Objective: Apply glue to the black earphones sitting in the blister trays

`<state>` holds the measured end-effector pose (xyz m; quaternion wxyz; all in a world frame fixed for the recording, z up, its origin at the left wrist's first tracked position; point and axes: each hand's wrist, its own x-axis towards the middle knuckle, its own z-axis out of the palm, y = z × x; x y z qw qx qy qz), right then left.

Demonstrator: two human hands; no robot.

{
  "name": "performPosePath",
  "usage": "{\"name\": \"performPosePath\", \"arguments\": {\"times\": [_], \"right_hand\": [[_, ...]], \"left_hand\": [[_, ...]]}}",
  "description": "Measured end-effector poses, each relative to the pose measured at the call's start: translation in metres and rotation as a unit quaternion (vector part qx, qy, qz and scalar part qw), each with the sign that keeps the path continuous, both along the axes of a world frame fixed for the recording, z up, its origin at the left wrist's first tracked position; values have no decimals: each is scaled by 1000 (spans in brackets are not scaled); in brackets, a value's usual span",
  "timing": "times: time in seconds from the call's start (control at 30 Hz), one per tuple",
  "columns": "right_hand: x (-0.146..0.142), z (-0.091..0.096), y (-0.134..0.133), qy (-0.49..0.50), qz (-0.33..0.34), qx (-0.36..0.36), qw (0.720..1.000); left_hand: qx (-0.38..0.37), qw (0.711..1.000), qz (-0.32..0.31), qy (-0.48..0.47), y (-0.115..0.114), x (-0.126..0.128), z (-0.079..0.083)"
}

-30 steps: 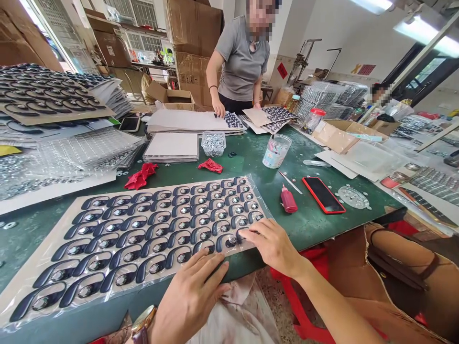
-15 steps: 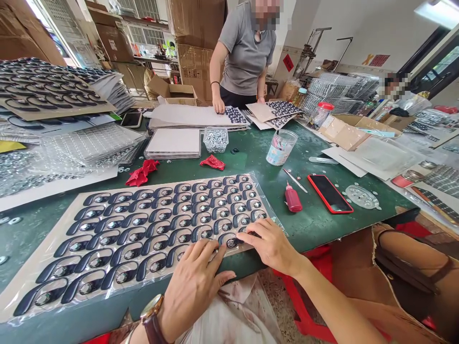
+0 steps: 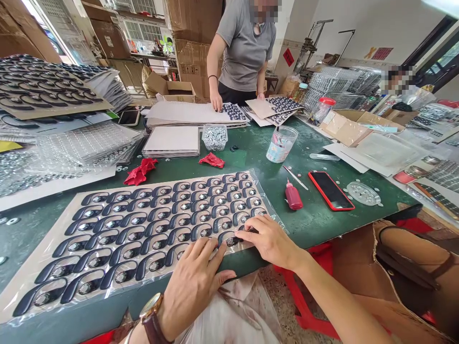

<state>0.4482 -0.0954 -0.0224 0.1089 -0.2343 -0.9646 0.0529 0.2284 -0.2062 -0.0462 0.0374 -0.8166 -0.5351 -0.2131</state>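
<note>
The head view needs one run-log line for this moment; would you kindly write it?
left hand: on sheet, near edge | right hand: at dark piece, near-right corner | red bottle, phone: on table, right of sheet

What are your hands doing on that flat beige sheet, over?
Left hand: on near edge of flat beige rectangular sheet with curved black pieces. Right hand: fingertips at its near right corner. Small red squeeze bottle: off sheet's right edge, apart.

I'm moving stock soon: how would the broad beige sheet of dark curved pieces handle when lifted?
The broad, thin beige sheet would probably sag if lifted by one corner. Its rows of dark curved pieces may make it feel heavy for its thickness. The shiny clear plastic film along its right edge looks likely to be slippery.
</note>
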Motion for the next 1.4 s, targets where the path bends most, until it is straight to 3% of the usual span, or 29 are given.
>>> {"name": "performPosePath", "arguments": {"times": [0.27,0.4,0.57,0.7,0.83,0.97,1.1,1.23,1.3,1.37,1.4], "right_hand": [[-7,13,5,-48,6,-34,998],[-6,15,0,-55,1,-13,998],[-9,23,-17,-76,-19,67,995],[-4,31,-26,-80,-27,118,989],[23,30,-27,5,-100,113,989],[60,14,-36,105,-184,66,975],[87,-6,-53,121,-264,3,957],[97,-12,-50,214,-352,-100,906],[98,-11,-36,255,-349,-193,881],[95,-10,-17,252,-322,-283,867],[93,-11,-7,248,-321,-315,858]], "left_hand": [[8,1000,1,-3,-1,-2,-2],[-3,1000,1,2,0,-2,1],[-26,999,-22,18,12,-1,16],[-93,994,-58,26,28,-1,36],[-136,986,-91,44,45,6,53],[-159,978,-123,59,59,10,61],[-172,974,-141,-37,55,-1,57],[-118,980,-71,-142,23,-27,42],[-80,987,-5,-137,0,-51,31],[-45,990,96,-98,-25,-81,18],[-28,981,176,-78,-38,-100,12]]}}
